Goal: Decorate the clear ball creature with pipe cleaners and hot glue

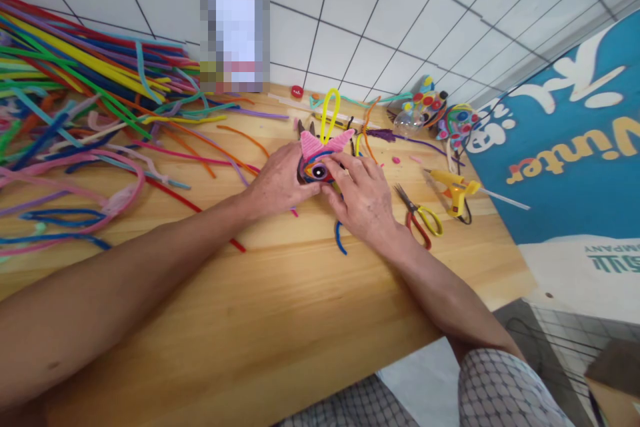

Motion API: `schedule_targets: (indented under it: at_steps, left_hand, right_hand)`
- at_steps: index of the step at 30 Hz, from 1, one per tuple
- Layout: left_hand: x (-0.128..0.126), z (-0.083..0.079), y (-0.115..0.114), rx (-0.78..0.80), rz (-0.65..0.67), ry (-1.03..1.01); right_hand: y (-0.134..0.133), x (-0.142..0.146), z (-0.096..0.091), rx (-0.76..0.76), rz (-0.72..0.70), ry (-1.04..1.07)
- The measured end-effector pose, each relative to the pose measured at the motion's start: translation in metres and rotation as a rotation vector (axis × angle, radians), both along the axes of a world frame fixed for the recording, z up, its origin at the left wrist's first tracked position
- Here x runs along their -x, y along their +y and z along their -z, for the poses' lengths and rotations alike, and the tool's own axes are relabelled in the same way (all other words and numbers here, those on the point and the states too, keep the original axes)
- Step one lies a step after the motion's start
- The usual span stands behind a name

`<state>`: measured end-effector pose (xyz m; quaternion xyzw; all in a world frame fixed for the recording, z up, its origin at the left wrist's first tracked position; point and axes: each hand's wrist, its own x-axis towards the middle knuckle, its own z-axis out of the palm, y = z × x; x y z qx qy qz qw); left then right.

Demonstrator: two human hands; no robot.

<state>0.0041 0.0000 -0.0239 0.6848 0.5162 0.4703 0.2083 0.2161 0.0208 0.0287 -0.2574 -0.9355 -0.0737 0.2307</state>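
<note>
A small pipe-cleaner figure [321, 155] with pink ears, a coiled multicoloured face and a round eye lies on the wooden table [280, 293]. My left hand [278, 181] cups its left side, fingers curled against it. My right hand [361, 195] presses on its right side, fingertips on the coiled face by the eye. A yellow pipe-cleaner loop [330, 110] stands up just behind the ears. A blue pipe cleaner [339, 240] pokes out from under my right hand.
A big heap of coloured pipe cleaners [85, 100] covers the table's left. Scissors with red and yellow handles [420, 217] and a yellow glue gun [455, 190] lie right of my hand. Finished colourful figures [440, 117] sit at the back. A blue box [565, 147] stands at right.
</note>
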Motion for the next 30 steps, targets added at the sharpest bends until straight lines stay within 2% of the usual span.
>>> schedule_targets:
  at_steps: [7,14,21,30]
  left_hand:
    - [0.001,-0.007,-0.004,0.039,-0.015,-0.005]
    - [0.004,-0.015,-0.011,0.041,0.023,-0.088]
    - [0.001,-0.020,-0.009,0.096,-0.005,-0.105]
    - [-0.001,-0.017,-0.007,0.143,-0.048,-0.124]
  right_hand:
    - [0.006,-0.012,-0.004,0.009,0.035,0.237]
    - [0.012,-0.011,0.010,0.019,-0.031,0.237]
    - [0.009,-0.009,0.011,0.084,-0.020,0.168]
    - [0.008,-0.007,0.017,0.126,-0.033,0.189]
